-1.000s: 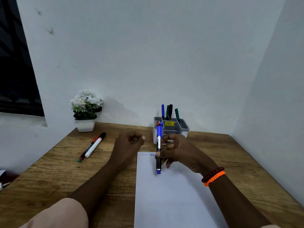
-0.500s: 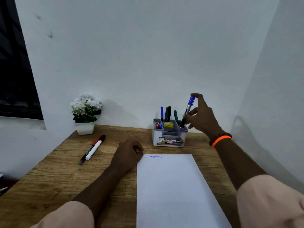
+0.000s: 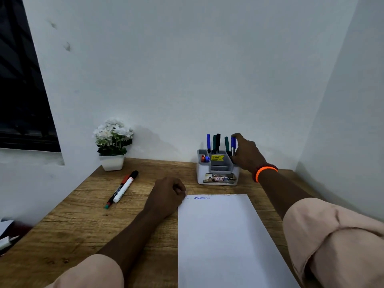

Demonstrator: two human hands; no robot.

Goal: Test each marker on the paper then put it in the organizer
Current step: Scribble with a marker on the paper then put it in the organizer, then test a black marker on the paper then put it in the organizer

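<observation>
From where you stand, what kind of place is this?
Probably a small home desk in a room corner: a wooden table, a pen organizer against the white wall, a potted plant beside a window.

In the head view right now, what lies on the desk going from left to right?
Two markers → flower pot → left hand → organizer → right hand at the blue marker.
</observation>
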